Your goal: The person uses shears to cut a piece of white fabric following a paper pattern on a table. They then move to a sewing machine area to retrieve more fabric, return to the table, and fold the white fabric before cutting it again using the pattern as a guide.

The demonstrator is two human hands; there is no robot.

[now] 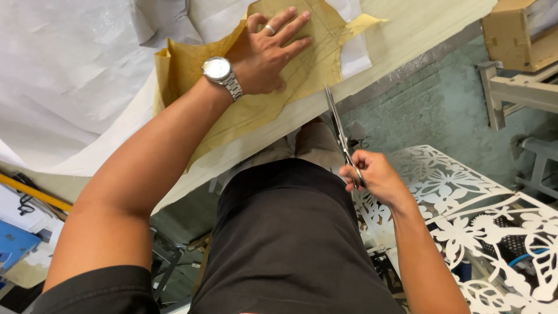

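Observation:
My left hand [268,53] lies flat, fingers spread, on a tan paper pattern [192,70] that rests on pale fabric [401,29] at the table's edge. A silver watch sits on that wrist and a ring on one finger. My right hand [372,174] grips the handles of long metal scissors [337,125] below the table edge. The blades point up toward the pattern's lower edge, their tip just right of my left hand. Pencil lines cross the pattern.
Crumpled white paper [70,75] covers the table to the left. A white cut-out floral metal panel [465,215] stands at my right side. A cardboard box [517,32] rests on a grey frame at the upper right. A blue object [11,244] lies at the lower left.

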